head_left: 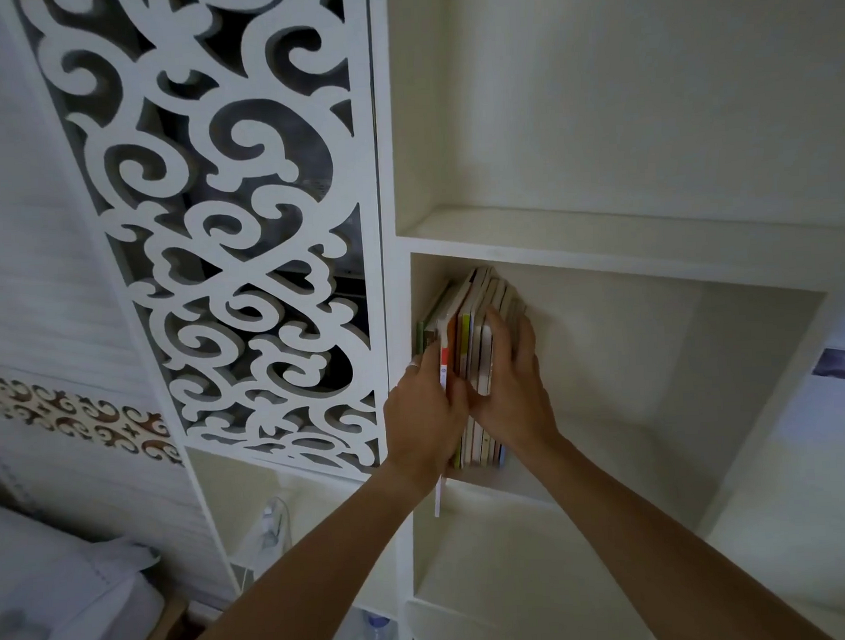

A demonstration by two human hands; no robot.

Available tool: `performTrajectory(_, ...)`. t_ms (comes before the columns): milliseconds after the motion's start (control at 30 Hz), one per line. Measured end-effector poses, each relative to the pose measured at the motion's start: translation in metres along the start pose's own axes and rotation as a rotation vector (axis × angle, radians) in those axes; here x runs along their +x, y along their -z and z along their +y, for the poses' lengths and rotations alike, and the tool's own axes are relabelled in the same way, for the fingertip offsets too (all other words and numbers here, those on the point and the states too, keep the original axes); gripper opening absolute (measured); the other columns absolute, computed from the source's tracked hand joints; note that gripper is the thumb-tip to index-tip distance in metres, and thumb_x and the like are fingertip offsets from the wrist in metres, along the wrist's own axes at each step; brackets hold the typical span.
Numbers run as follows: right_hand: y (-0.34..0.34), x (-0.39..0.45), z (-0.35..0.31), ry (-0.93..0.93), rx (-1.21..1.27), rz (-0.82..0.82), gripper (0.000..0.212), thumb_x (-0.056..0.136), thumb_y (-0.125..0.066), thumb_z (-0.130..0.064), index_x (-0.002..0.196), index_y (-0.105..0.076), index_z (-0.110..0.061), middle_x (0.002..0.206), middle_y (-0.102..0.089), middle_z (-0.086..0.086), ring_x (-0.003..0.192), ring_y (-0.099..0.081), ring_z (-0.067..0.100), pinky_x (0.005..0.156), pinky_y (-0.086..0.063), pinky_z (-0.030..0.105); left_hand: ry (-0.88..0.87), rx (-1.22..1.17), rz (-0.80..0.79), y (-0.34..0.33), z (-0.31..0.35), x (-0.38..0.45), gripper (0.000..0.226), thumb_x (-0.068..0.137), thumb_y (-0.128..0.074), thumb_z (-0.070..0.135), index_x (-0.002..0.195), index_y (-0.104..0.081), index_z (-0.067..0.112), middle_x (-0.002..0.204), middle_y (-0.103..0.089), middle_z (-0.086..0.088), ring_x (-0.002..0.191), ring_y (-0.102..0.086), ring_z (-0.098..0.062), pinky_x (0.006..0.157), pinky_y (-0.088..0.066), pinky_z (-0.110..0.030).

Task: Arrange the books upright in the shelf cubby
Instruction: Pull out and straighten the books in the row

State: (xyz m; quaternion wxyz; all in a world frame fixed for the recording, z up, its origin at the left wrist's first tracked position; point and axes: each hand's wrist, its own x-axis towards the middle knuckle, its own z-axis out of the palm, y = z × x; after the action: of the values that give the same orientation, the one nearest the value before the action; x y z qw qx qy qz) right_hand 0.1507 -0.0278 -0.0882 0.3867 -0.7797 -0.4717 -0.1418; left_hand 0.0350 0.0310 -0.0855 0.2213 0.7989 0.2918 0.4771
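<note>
Books (476, 346), thin and flat with paper covers in green, orange, yellow and cream, are seen standing upright as a tight row against the left wall of a shelf cubby (657, 356) at the centre of the frame. One slim white book (443, 367) with a red patch on its spine is gripped by the left hand (423, 417), its lower end sticking out below the cubby's front edge. The right hand (510, 388) is laid flat and spread against the right side of the row, fingers pressed to the outermost cover. A ring is worn on a left finger. The shelving is made of smooth, matt, cream-white boards with square openings. To the left of the frame a white panel (219, 222) cut into curling scrollwork is fixed over a dark recess. A textured pale wall with a brown patterned band is seen at far left.
</note>
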Motion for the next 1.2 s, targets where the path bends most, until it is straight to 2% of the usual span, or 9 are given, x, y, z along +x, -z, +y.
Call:
performTrajectory(100, 0.002, 0.003, 0.001, 0.076, -0.038, 0.068, 0.105, 0.079, -0.074, -0.058, 0.161, -0.015, -0.028, 0.167, -0.007, 0.016, 0.154, -0.018, 0.038, 0.106, -0.049, 0.057, -0.018, -0.016, 0.060, 0.004, 0.000, -0.010, 0.032, 0.100, -0.044, 0.036, 0.122, -0.061, 0.020, 0.099, -0.071, -0.001, 0.083, -0.070, -0.018, 0.077, -0.062, -0.040)
performTrajectory(233, 0.001, 0.007, 0.001, 0.173, -0.034, 0.018, 0.107, 0.080, -0.076, -0.054, 0.162, -0.012, -0.029, 0.168, -0.008, 0.014, 0.153, -0.020, 0.039, 0.111, -0.042, 0.062, -0.056, 0.035, 0.104, 0.016, 0.000, -0.028, 0.045, 0.102, -0.035, 0.045, 0.130, -0.058, 0.018, 0.103, -0.070, 0.000, 0.082, -0.070, -0.017, 0.068, -0.061, -0.038)
performTrajectory(333, 0.001, 0.007, -0.007, 0.168, 0.017, 0.019, 0.097, 0.085, -0.062, -0.059, 0.162, -0.010, -0.034, 0.167, -0.008, 0.013, 0.153, -0.020, 0.039, 0.110, -0.041, 0.063, -0.058, 0.048, 0.136, 0.031, 0.001, -0.035, 0.049, 0.101, -0.031, 0.043, 0.129, -0.059, 0.015, 0.104, -0.071, -0.001, 0.080, -0.070, -0.018, 0.063, -0.060, -0.037)
performTrajectory(433, 0.004, 0.006, -0.018, 0.182, -0.002, 0.036, 0.080, 0.088, -0.043, -0.058, 0.160, -0.016, -0.038, 0.163, -0.020, 0.014, 0.151, -0.021, 0.036, 0.114, -0.036, 0.061, -0.048, 0.034, 0.159, 0.044, 0.005, -0.043, 0.047, 0.102, -0.031, 0.046, 0.123, -0.061, 0.016, 0.097, -0.070, 0.002, 0.074, -0.067, -0.012, 0.059, -0.059, -0.034)
performTrajectory(633, 0.001, 0.012, -0.033, 0.091, -0.039, 0.082, 0.058, 0.094, -0.033, -0.044, 0.151, -0.034, -0.034, 0.151, -0.040, 0.013, 0.143, -0.034, 0.034, 0.112, -0.035, 0.061, -0.005, 0.065, 0.181, 0.063, 0.004, -0.053, 0.045, 0.099, -0.028, 0.040, 0.119, -0.060, 0.015, 0.092, -0.068, 0.002, 0.073, -0.064, -0.014, 0.060, -0.057, -0.036)
performTrajectory(700, -0.002, 0.012, -0.036, 0.088, -0.091, 0.095, 0.054, 0.096, -0.034, -0.045, 0.148, -0.038, -0.031, 0.148, -0.042, 0.013, 0.140, -0.038, 0.035, 0.112, -0.033, 0.065, 0.015, 0.054, 0.186, 0.069, 0.003, -0.054, 0.051, 0.098, -0.024, 0.046, 0.117, -0.059, 0.014, 0.091, -0.068, 0.000, 0.073, -0.065, -0.015, 0.060, -0.055, -0.032)
performTrajectory(833, -0.009, 0.017, -0.043, 0.067, -0.182, 0.112, 0.052, 0.096, -0.052, -0.044, 0.145, -0.041, -0.030, 0.144, -0.045, 0.013, 0.135, -0.041, 0.037, 0.107, -0.035, 0.067, -0.014, 0.089, 0.184, 0.075, 0.004, -0.049, 0.051, 0.098, -0.025, 0.046, 0.116, -0.059, 0.011, 0.092, -0.067, -0.002, 0.071, -0.063, -0.015, 0.058, -0.050, -0.027)
performTrajectory(1067, -0.006, 0.022, -0.051, 0.010, -0.174, 0.046, 0.052, 0.094, -0.062, -0.038, 0.144, -0.046, -0.037, 0.151, -0.038, 0.015, 0.142, -0.032, 0.040, 0.112, -0.027, 0.070, -0.029, 0.066, 0.168, 0.079, -0.002, -0.046, 0.051, 0.098, -0.026, 0.044, 0.119, -0.058, 0.010, 0.096, -0.067, -0.004, 0.071, -0.064, -0.016, 0.057, -0.055, -0.030)
performTrajectory(1200, 0.001, 0.032, -0.060, -0.059, -0.138, -0.018, 0.051, 0.097, -0.062, -0.024, 0.144, -0.049, -0.038, 0.154, -0.034, 0.016, 0.145, -0.024, 0.043, 0.116, -0.021, 0.070, -0.022, 0.059, 0.174, 0.081, -0.005, -0.046, 0.048, 0.098, -0.028, 0.042, 0.122, -0.057, 0.012, 0.099, -0.068, -0.003, 0.074, -0.065, -0.016, 0.059, -0.056, -0.031)
